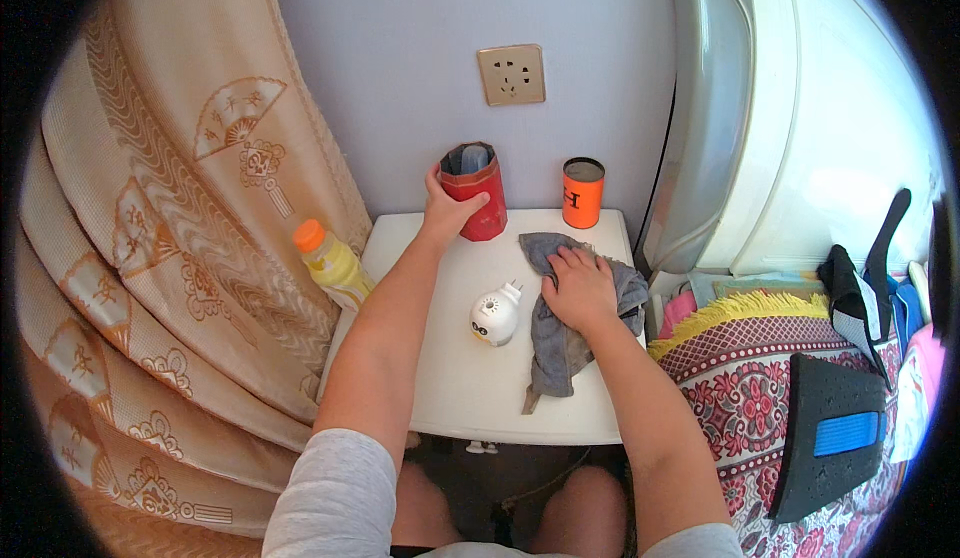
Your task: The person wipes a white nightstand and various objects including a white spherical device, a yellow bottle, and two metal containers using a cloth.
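Note:
My left hand [452, 211] is wrapped around a red faceted container [486, 202] at the back of a small white table [450, 400]. Its top is uncovered, and something greyish shows inside. On the right, my right hand [581, 288] presses flat on a crumpled grey cloth [555, 363], fingers a little apart. Between my forearms lies a white plug-in device [495, 318] with two metal prongs and a printed cartoon face. Behind the cloth stands an orange cylindrical can [583, 196] with a black rim.
A bottle of yellow liquid with an orange cap [330, 262] stands by the left edge, against a patterned curtain [172, 273]. A wall socket [511, 74] is above the table. To the right are a white appliance [810, 108], a patterned fabric cover [742, 400] and a black board-like item [829, 438].

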Tool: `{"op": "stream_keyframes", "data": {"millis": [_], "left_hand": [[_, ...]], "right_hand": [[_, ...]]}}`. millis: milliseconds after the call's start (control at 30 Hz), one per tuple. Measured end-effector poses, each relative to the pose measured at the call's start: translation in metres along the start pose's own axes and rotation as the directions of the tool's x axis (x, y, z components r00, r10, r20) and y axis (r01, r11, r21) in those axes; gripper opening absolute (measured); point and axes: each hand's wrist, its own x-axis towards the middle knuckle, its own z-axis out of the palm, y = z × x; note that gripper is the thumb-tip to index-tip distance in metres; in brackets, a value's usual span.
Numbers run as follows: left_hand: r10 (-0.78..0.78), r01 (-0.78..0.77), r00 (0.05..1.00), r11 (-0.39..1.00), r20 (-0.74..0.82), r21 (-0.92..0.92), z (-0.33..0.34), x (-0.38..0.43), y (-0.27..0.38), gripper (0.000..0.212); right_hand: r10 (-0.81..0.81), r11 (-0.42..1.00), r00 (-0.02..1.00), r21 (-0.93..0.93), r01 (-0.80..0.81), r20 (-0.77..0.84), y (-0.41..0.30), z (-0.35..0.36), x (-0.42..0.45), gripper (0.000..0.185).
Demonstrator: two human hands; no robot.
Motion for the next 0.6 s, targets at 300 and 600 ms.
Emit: {"op": "stream_keyframes", "data": {"millis": [300, 600], "left_hand": [[0.542, -0.520, 0.840, 0.798, 0.013, 0.305, -0.035, -0.051, 0.037, 0.098], [0.750, -0.693, 0.658, 0.572, 0.063, 0.439, -0.066, -0.093, 0.052, 0.105]], "right_hand": [[-0.003, 1.000, 1.000, 0.014, 0.004, -0.012, 0.000, -0.001, -0.001, 0.044], [-0.007, 1.000, 1.000, -0.007, 0.007, -0.020, -0.002, 0.001, -0.004, 0.045]]}}
